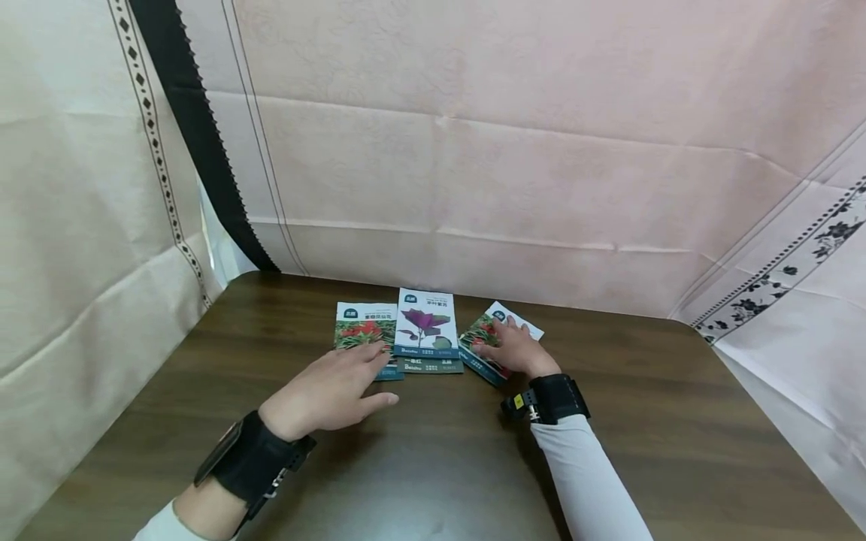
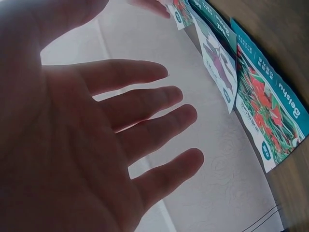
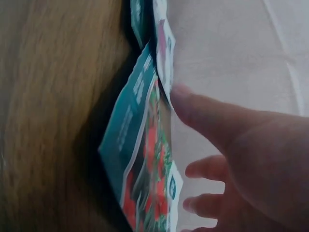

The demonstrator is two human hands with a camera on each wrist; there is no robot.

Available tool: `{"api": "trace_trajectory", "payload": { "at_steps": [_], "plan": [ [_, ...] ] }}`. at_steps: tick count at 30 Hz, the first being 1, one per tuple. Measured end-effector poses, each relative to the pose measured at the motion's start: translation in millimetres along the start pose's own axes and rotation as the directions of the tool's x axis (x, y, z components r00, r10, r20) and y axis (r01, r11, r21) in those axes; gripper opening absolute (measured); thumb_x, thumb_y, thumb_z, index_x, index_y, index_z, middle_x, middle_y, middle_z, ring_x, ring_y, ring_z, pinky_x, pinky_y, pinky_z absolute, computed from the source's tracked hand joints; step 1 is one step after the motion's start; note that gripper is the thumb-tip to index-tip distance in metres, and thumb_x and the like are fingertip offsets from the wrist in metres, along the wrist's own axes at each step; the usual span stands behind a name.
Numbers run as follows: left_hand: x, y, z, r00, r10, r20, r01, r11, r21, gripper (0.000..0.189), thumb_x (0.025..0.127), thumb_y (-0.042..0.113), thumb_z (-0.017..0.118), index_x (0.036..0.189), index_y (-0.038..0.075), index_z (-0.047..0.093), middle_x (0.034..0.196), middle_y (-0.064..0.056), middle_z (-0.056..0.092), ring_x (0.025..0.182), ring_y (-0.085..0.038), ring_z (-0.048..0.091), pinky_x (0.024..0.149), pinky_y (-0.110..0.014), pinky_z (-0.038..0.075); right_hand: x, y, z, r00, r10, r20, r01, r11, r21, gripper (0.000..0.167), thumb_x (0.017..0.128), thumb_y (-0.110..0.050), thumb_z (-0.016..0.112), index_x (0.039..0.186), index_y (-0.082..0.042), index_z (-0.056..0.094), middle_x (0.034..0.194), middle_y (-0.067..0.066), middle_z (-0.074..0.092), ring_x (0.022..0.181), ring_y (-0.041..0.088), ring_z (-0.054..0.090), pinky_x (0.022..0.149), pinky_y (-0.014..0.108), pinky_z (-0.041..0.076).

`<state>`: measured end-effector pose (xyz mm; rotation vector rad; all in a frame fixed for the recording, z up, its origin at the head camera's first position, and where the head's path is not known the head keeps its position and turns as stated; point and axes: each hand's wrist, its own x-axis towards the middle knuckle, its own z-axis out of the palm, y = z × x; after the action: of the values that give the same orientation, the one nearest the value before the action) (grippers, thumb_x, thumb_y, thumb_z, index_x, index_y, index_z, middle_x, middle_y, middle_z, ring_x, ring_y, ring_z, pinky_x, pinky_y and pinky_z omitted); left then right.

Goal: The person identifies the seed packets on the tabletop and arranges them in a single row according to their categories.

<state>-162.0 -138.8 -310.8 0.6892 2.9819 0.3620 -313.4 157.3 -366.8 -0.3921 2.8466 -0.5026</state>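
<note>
left hand [image 1: 330, 389] over left packet [image 1: 352, 327] | right hand [image 1: 519, 352] over angled packet [image 1: 479, 332], contact unclear | both hands: fingers uncurled

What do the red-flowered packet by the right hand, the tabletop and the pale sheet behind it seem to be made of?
Red-flowered packet: probably coated paper or thin plastic film, judging by its bright print and thin edges.
Tabletop: wood or wood-look laminate, smooth, with brown grain and a soft sheen.
Pale sheet: fabric or soft plastic, given its fold creases; which, I can't tell.
</note>
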Motion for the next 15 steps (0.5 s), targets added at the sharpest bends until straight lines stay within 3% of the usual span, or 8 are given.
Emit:
{"api": "trace_trajectory", "payload": {
  "at_steps": [6, 15],
  "plan": [
    [0.3, -0.3, 0.6, 1.0, 0.005, 0.0, -0.005, 1.0, -0.006, 0.065, 0.093, 0.048, 0.058, 0.14, 0.003, 0.05, 0.15, -0.016, 0.043, 0.139, -0.033, 0.041, 0.11, -0.057, 0.033, 5.4, 7, 4, 0.998, 0.024, 0.062, -0.02, 0.998, -0.063, 0.084, 0.09, -0.058, 0.056, 0.155, -0.016, 0.021, 0.161, 0.024, 0.009, 0.146, 0.051, 0.005, 0.108, 0.072, 0.016],
    [0.5, -1.7, 1.1, 1.0, 0.007, 0.012, -0.007, 1.0, -0.016, 0.064, 0.094, 0.047, 0.057, 0.14, 0.004, 0.049, 0.15, -0.015, 0.042, 0.139, -0.033, 0.041, 0.11, -0.056, 0.032, 5.5, 12, 5, 0.993, 0.024, 0.114, -0.019, 0.999, -0.048, 0.085, 0.09, -0.057, 0.058, 0.155, -0.018, 0.021, 0.161, 0.022, 0.009, 0.146, 0.049, 0.005, 0.107, 0.074, 0.012]
  ]
}}
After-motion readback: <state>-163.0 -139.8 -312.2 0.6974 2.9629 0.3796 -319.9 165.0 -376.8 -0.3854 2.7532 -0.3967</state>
